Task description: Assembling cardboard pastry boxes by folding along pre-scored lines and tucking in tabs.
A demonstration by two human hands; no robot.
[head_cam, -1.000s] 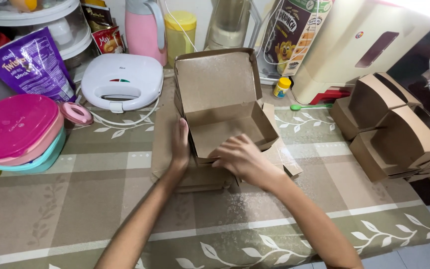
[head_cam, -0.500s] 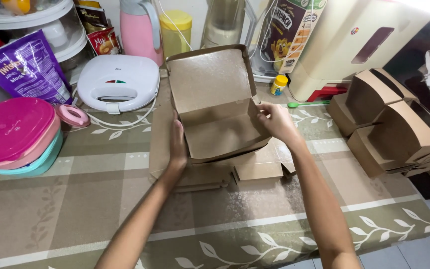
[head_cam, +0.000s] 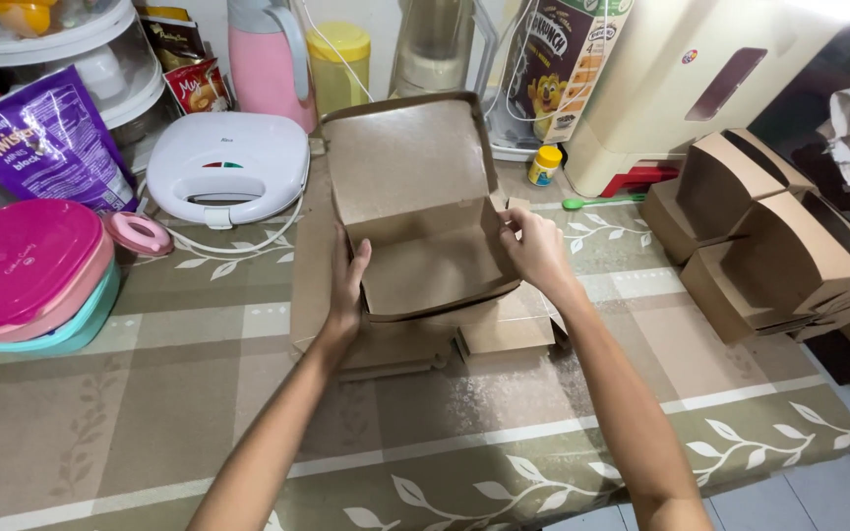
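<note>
Brown cardboard box (head_cam: 425, 231) sits centre frame, lid up, long axis across; left hand (head_cam: 349, 285) flat against its left wall, right hand (head_cam: 535, 246) pinching the right flap, both equally close.

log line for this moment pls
left hand flat on left wall | right hand pinching right wall | open brown cardboard box, lid up | on flat cardboard stack

— What sort of place is this?
— A home kitchen: a white sandwich maker (head_cam: 227, 167), pink kettle (head_cam: 270, 61), blender (head_cam: 435, 44) and cereal box (head_cam: 558, 64) crowd a cloth-covered table (head_cam: 150, 413).
</note>
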